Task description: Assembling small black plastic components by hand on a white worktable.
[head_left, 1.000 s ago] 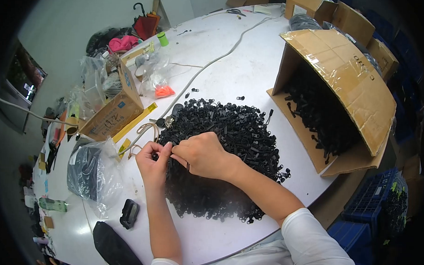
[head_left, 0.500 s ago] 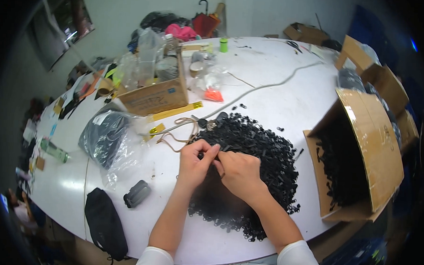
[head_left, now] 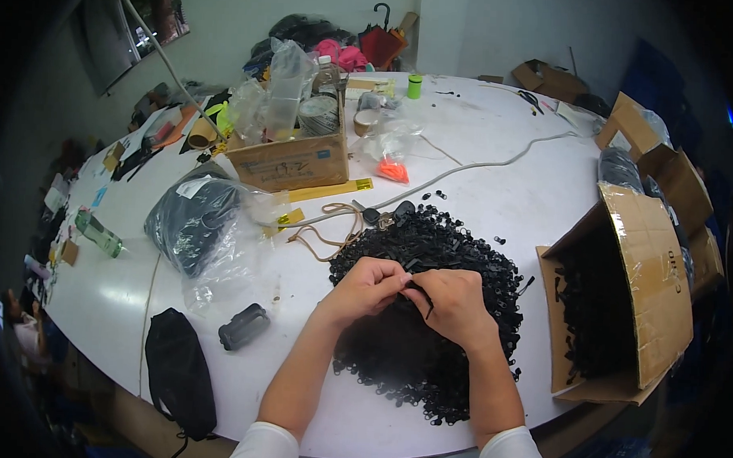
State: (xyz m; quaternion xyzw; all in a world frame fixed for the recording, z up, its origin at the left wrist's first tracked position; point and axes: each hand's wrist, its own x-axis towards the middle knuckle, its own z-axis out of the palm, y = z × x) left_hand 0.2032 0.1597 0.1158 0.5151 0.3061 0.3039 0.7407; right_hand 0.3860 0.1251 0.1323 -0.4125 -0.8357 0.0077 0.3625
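Note:
A wide heap of small black zipper pulls (head_left: 426, 368) covers the middle of the white table, many with a loop at one end. Above it my two hands meet with fingertips together. My left hand (head_left: 368, 287) is closed, thumb and forefinger pinched on something its fingers hide. My right hand (head_left: 454, 301) is also closed, and a thin black end, looking like one of the zipper pulls (head_left: 428, 310), pokes out below its fingers. What passes between the fingertips is too small to make out.
An open cardboard box (head_left: 647, 295) lies on its side at the right, more black pieces inside. Left are a clear plastic bag with dark contents (head_left: 193, 215), a black pouch (head_left: 180, 372) and a dark case (head_left: 243, 327). Behind, a grey cable (head_left: 482, 163) crosses near a filled carton (head_left: 292, 163).
The whole view has shifted, so table things sit a little lower and mostly further right. My hands stay together over the heap; a black end now shows under the right fingers.

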